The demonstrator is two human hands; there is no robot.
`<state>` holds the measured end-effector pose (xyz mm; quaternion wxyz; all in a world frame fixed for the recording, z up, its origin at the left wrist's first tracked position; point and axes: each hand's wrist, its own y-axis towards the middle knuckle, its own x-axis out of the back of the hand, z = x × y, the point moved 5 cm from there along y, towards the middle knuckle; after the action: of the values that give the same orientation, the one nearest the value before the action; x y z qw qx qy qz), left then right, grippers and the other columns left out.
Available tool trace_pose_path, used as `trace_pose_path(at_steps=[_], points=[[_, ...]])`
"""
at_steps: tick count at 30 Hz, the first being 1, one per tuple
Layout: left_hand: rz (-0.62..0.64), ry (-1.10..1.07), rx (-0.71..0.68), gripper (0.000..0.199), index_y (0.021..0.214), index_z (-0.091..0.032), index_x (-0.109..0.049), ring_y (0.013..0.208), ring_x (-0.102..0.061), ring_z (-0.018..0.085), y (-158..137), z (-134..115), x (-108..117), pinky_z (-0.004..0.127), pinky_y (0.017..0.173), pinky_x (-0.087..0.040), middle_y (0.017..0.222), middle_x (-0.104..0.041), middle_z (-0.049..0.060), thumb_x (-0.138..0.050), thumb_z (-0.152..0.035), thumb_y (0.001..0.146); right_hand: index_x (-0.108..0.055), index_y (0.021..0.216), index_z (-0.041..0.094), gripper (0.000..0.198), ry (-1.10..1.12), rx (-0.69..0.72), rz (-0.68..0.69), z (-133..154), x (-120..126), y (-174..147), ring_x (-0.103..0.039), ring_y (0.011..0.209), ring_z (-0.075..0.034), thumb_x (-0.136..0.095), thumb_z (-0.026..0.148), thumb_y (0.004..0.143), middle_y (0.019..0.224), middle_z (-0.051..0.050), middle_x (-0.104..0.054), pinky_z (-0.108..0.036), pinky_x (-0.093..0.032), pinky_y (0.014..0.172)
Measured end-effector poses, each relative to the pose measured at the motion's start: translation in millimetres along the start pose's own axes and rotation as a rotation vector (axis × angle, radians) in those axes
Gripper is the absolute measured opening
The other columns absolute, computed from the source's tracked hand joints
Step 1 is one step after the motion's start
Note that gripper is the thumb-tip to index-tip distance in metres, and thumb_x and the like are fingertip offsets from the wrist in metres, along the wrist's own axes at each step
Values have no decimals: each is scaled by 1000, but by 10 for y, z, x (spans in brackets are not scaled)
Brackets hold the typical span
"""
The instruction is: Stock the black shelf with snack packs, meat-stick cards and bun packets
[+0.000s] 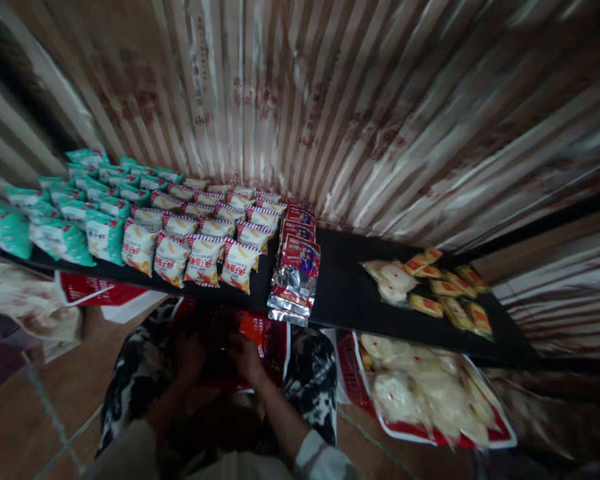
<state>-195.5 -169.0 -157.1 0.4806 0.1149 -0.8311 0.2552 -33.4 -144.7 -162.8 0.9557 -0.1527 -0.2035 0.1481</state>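
Both hands are inside a red basket [281, 367] on my lap, below the shelf's front edge. My left hand [191, 352] is in deep shadow at the basket's left side, its fingers hidden. My right hand [245, 355] has its fingers curled at the near left edge of a shiny red-orange packet [253, 328]; what they grip is too dark to make out. Above, a stack of red and silver snack packets [295, 270] overhangs the shelf edge.
On the black shelf [340, 287] stand rows of teal snack bags [105, 237] and white-and-red shrimp chip bags [203, 259]. Yellow packets [427, 307] and a bag of pale round crackers [393, 280] lie to the right. Below are a basket of crackers [505, 430] and another red basket [87, 290].
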Motion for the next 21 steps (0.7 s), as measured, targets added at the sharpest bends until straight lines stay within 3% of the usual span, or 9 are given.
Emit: trace_pose_path(at_steps=[3,5,8,11,15,21], points=[[39,-144,6,40,99,-12,-66,98,-62,20,-13,14,68,31,91,-45,103,-68,11,-40,-3,70,-69,100,20,38,81,56,-8,127,105,-102,-65,93,-19,-53,6,68,100,-5,-71,-35,-50,85],[95,-380,31,42,97,-13,-66,92,-65,18,-39,49,74,29,85,-50,98,-71,8,-39,-4,67,-70,98,19,34,129,88,1,222,196,-175,-66,89,-19,-52,10,71,95,-5,-71,-33,-51,82],[216,-761,62,39,93,-13,-67,93,-66,20,-106,86,61,31,85,-51,96,-72,8,-43,-8,62,-71,94,19,27,197,107,-2,362,353,-302,-64,74,-17,-55,19,72,79,-2,-70,-30,-51,71],[328,-949,40,36,93,-14,-68,97,-65,23,-203,65,96,34,86,-51,101,-71,9,-54,-16,60,-72,93,19,27,318,91,-12,506,502,-471,-60,62,-14,-62,29,70,68,0,-67,-27,-50,62],[460,-939,-112,39,96,-17,-68,103,-62,27,-415,-90,154,38,91,-49,106,-69,9,-64,-22,57,-72,91,19,35,528,22,7,705,641,-723,-61,61,-14,-73,39,62,71,-2,-69,-26,-49,60],[330,-811,-244,41,106,-21,-66,110,-57,26,-731,-324,128,38,93,-49,114,-65,8,-66,-28,66,-72,87,20,46,723,-59,-81,936,796,-943,-63,60,-14,-80,49,52,69,-2,-71,-28,-51,64]])
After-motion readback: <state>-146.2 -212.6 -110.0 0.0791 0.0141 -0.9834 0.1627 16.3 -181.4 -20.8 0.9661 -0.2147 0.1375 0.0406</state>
